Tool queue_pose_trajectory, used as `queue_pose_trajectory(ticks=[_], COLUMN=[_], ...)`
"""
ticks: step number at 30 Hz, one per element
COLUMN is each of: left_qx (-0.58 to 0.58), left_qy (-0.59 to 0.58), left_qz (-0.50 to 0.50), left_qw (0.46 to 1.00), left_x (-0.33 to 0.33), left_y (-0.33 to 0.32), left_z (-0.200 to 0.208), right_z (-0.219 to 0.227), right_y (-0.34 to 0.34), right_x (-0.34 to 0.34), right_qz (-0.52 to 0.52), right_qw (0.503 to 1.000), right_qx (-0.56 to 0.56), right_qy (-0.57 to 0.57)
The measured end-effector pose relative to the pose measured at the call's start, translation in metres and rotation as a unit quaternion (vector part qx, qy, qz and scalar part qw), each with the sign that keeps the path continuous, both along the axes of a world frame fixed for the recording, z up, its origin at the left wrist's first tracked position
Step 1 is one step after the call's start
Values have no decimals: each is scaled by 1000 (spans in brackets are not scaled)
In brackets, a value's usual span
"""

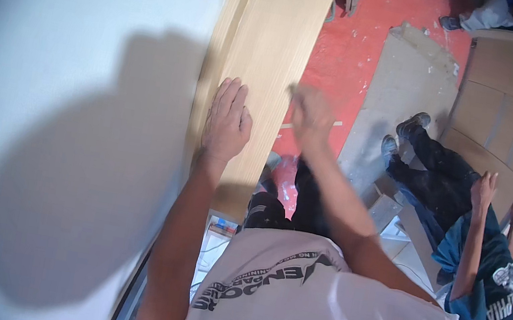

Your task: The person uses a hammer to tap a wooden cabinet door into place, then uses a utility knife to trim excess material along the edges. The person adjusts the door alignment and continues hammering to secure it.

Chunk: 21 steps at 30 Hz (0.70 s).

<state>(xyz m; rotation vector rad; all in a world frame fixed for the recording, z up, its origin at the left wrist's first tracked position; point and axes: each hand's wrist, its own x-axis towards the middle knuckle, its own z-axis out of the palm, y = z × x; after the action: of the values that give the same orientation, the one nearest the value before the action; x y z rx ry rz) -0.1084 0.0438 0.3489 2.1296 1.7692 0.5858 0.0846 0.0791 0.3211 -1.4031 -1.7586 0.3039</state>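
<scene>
A long board with a light wood grain point(283, 22) runs from the top of the view toward me, along a white wall. My left hand point(229, 121) lies flat on it, fingers stretched out together and pointing away from me. Just off the board's right edge is my right hand point(311, 116), slightly blurred, with its fingers curled closed. A small dark tip point(293, 89) pokes out of that hand toward the board's edge; the rest of what it holds is hidden.
The white wall point(90, 17) at left carries my shadow. Red sheeting point(397, 10) and a cardboard sheet point(405, 83) cover the floor. A person in a teal shirt point(483, 286) is at right, near large cardboard panels point(506, 86). Shelves with coloured items line the far right.
</scene>
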Motion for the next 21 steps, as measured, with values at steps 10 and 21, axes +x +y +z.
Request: queue_pose_trajectory(ticks=[10,21], left_qx=[87,121], left_qy=[30,37], left_qz=[-67,-50], left_qw=[993,991], left_x=[21,25], left_y=[1,-27], left_z=[51,35], right_z=[65,28], right_y=[248,-104], right_x=[100,3], right_qz=[-134,-14], right_qw=[979,998], right_qx=[88,-34], right_qy=[124,44])
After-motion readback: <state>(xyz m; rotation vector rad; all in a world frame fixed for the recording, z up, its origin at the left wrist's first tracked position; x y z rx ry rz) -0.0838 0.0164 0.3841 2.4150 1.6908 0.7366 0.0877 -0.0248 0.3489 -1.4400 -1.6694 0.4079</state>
